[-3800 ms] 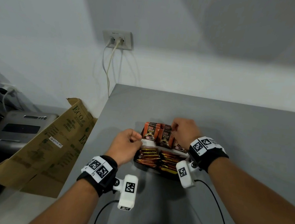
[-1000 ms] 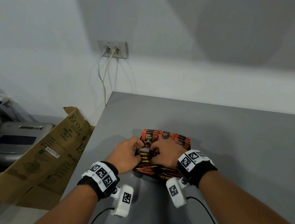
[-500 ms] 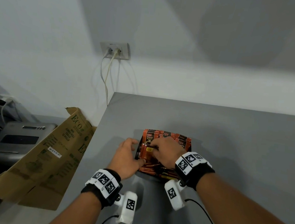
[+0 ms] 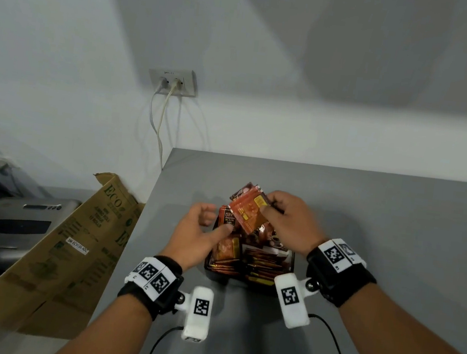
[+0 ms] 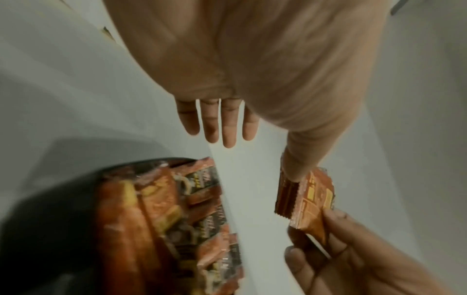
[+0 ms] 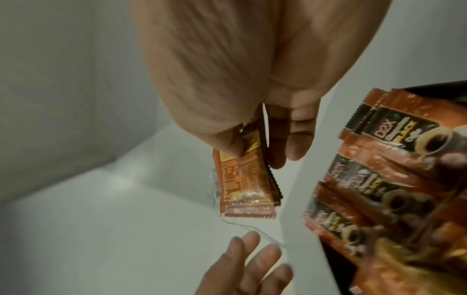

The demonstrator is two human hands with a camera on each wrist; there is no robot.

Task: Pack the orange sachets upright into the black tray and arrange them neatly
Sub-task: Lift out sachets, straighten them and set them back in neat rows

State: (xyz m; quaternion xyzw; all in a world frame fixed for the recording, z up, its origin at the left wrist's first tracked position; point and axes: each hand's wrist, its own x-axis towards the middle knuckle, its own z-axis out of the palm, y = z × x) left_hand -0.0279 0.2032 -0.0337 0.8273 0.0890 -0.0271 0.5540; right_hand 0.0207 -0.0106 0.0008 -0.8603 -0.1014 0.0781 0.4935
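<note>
Fingers of the right hand [image 4: 285,226] pinch a small stack of orange sachets [image 4: 247,212] by one end, thumb on the printed face and fingertips [image 6: 290,139] behind, holding it tilted above the black tray [image 4: 289,266]. Alongside, the left hand [image 4: 199,237] is relaxed and holds nothing, its fingers [image 5: 228,123] straight and slightly spread, its thumb tip touching the stack's edge. On the grey table [image 4: 395,224] the tray already holds many sachets — some standing at the far side with their fronts showing, others lying flat nearer the person.

To do this step well, I would square the stack first with the free hand so the edges align, turn it vertical, then lower it into a gap beside the standing row — the left hand steadying the neighbours so they do not topple. These slick foil packets probably slide easily, so a firm pinch low on the stack seems wise.
</note>
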